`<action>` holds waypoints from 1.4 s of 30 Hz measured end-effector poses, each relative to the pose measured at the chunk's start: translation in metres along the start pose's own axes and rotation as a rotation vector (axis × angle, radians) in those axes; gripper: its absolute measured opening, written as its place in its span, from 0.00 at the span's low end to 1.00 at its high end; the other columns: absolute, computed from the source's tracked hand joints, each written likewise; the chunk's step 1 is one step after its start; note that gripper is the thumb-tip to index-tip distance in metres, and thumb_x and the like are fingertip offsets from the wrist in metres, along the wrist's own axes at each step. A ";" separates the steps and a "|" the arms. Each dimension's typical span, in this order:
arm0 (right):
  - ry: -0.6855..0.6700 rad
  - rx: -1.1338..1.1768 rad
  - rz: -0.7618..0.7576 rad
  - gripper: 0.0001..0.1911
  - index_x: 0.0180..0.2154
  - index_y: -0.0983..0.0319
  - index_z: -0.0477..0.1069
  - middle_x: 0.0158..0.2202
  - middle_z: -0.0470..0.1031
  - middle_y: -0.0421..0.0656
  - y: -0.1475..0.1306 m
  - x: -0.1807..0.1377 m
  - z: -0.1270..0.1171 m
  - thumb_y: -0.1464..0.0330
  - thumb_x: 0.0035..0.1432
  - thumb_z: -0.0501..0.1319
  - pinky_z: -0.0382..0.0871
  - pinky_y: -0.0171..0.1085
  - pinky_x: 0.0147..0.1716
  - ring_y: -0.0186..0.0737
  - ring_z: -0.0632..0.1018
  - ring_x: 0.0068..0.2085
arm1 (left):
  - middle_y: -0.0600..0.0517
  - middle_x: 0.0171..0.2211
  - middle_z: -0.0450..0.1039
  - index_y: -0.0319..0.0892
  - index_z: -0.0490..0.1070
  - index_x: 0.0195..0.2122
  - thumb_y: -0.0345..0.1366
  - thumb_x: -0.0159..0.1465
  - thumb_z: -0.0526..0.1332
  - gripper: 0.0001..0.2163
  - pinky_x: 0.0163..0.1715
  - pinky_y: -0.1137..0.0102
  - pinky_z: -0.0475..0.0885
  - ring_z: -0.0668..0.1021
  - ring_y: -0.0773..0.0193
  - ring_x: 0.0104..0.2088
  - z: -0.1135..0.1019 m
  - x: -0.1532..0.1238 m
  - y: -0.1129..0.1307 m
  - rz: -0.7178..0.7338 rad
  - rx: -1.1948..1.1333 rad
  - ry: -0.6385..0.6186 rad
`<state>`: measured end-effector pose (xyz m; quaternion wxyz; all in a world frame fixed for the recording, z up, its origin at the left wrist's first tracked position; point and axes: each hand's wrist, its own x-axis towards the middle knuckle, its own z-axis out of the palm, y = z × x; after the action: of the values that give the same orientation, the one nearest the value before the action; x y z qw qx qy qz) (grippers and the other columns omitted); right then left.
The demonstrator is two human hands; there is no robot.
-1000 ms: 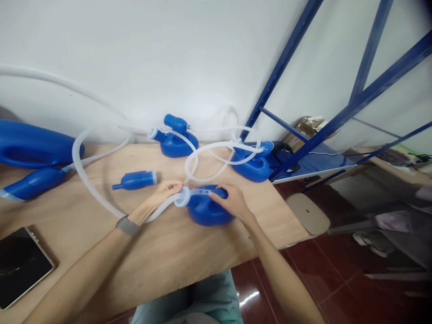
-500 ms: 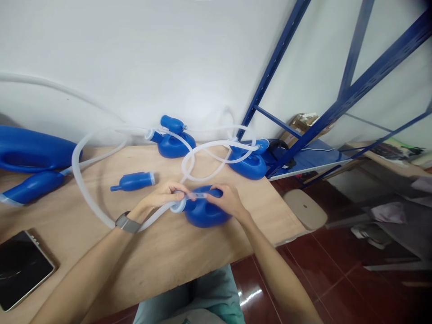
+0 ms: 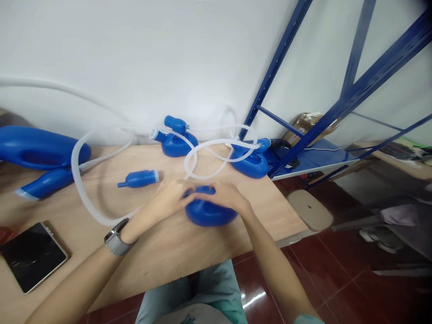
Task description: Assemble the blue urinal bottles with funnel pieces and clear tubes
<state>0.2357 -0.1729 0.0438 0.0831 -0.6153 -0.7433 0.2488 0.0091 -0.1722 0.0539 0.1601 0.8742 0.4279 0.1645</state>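
Note:
A blue plastic bottle [image 3: 209, 215] lies on the wooden table [image 3: 175, 252] in front of me. My left hand [image 3: 167, 200] is closed over its neck end, covering the white cap and the end of a translucent hose [image 3: 79, 180] that loops off to the left. My right hand [image 3: 224, 197] grips the bottle's top handle from the right. The two hands nearly touch above the bottle. A grey watch sits on my left wrist.
Two more blue bottles [image 3: 178, 144] [image 3: 249, 164] with looped hoses lie by the white wall. A small blue connector [image 3: 139, 178] lies mid-table, bigger blue containers [image 3: 33, 153] at the left, a dark tablet [image 3: 32, 255] front left. A blue metal rack [image 3: 324, 121] and a round stool [image 3: 312, 209] stand to the right.
My left hand has slid right over the bottle's cap and hose end, which were visible before. Both hands have closed in together on top of the bottle.

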 end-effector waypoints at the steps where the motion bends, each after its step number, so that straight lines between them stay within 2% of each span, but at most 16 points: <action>1: -0.004 -0.012 0.010 0.34 0.37 0.57 0.84 0.36 0.85 0.47 -0.002 0.001 0.000 0.33 0.56 0.62 0.70 0.41 0.40 0.54 0.83 0.40 | 0.47 0.42 0.84 0.45 0.80 0.41 0.42 0.73 0.57 0.12 0.40 0.64 0.72 0.83 0.52 0.43 0.005 -0.002 0.005 -0.055 0.061 0.023; 6: -0.072 -0.064 0.042 0.35 0.34 0.59 0.82 0.40 0.87 0.49 -0.010 0.002 -0.003 0.34 0.58 0.60 0.71 0.42 0.42 0.56 0.84 0.43 | 0.43 0.40 0.81 0.42 0.75 0.40 0.42 0.74 0.53 0.13 0.34 0.62 0.68 0.81 0.48 0.42 0.017 -0.004 0.018 -0.237 0.227 0.069; 11: -0.052 -0.050 0.043 0.37 0.40 0.59 0.83 0.48 0.86 0.50 -0.009 0.002 -0.001 0.33 0.58 0.59 0.72 0.45 0.47 0.60 0.83 0.50 | 0.47 0.38 0.79 0.45 0.70 0.32 0.39 0.71 0.55 0.11 0.32 0.64 0.63 0.80 0.51 0.41 0.016 -0.001 0.014 -0.255 0.164 0.027; 15: -0.053 0.009 0.018 0.35 0.47 0.56 0.84 0.49 0.86 0.47 -0.005 0.000 -0.002 0.35 0.57 0.63 0.73 0.44 0.48 0.57 0.83 0.51 | 0.50 0.34 0.77 0.45 0.66 0.28 0.40 0.69 0.56 0.11 0.32 0.64 0.62 0.78 0.54 0.37 0.017 0.000 0.007 -0.246 0.083 0.028; 17: -0.059 0.032 0.024 0.33 0.46 0.55 0.84 0.45 0.87 0.45 -0.005 0.000 -0.003 0.36 0.57 0.63 0.73 0.42 0.45 0.55 0.84 0.48 | 0.50 0.33 0.76 0.45 0.65 0.28 0.40 0.68 0.55 0.11 0.32 0.64 0.61 0.77 0.55 0.36 0.018 0.000 0.004 -0.223 0.062 0.029; 20: -0.143 0.093 0.074 0.37 0.40 0.59 0.83 0.32 0.85 0.45 -0.005 0.003 -0.006 0.33 0.54 0.62 0.73 0.40 0.34 0.50 0.84 0.34 | 0.50 0.32 0.76 0.45 0.64 0.27 0.39 0.67 0.55 0.11 0.32 0.64 0.60 0.76 0.55 0.36 0.019 0.000 0.001 -0.183 0.048 0.037; 23: -0.242 0.180 0.124 0.38 0.41 0.60 0.82 0.25 0.81 0.43 -0.004 0.008 -0.008 0.33 0.51 0.64 0.70 0.38 0.25 0.45 0.80 0.25 | 0.50 0.31 0.76 0.45 0.63 0.26 0.39 0.66 0.56 0.11 0.33 0.63 0.60 0.76 0.55 0.36 0.017 0.001 -0.002 -0.151 0.011 0.027; 28: -0.240 0.197 0.091 0.34 0.43 0.59 0.81 0.20 0.76 0.40 -0.002 0.010 -0.007 0.37 0.52 0.67 0.68 0.37 0.23 0.43 0.78 0.22 | 0.51 0.30 0.75 0.45 0.64 0.26 0.38 0.65 0.57 0.10 0.35 0.63 0.62 0.75 0.57 0.34 0.016 0.000 -0.007 -0.079 -0.103 0.023; 35: -0.190 0.141 0.103 0.33 0.36 0.59 0.80 0.24 0.80 0.43 -0.006 0.009 -0.005 0.36 0.51 0.67 0.69 0.38 0.25 0.45 0.79 0.25 | 0.52 0.30 0.74 0.45 0.62 0.27 0.39 0.67 0.55 0.11 0.36 0.63 0.62 0.73 0.58 0.33 0.016 -0.002 -0.010 -0.054 -0.142 0.018; 39: -0.142 0.100 0.077 0.32 0.30 0.59 0.76 0.24 0.79 0.42 -0.008 0.008 -0.005 0.35 0.54 0.64 0.68 0.38 0.27 0.44 0.79 0.26 | 0.51 0.27 0.73 0.45 0.57 0.23 0.38 0.65 0.57 0.14 0.33 0.64 0.59 0.74 0.58 0.32 0.023 0.000 -0.008 -0.135 -0.089 0.104; 42: -0.143 0.127 0.052 0.32 0.29 0.58 0.77 0.22 0.77 0.41 -0.009 0.005 -0.005 0.36 0.57 0.62 0.67 0.37 0.26 0.44 0.79 0.25 | 0.52 0.24 0.71 0.46 0.53 0.22 0.36 0.63 0.57 0.15 0.31 0.64 0.57 0.72 0.59 0.29 0.032 0.003 -0.007 -0.196 -0.065 0.195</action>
<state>0.2291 -0.1676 0.0513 0.0623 -0.6087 -0.7138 0.3408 0.0191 -0.1701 0.0224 0.1615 0.8024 0.5190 0.2462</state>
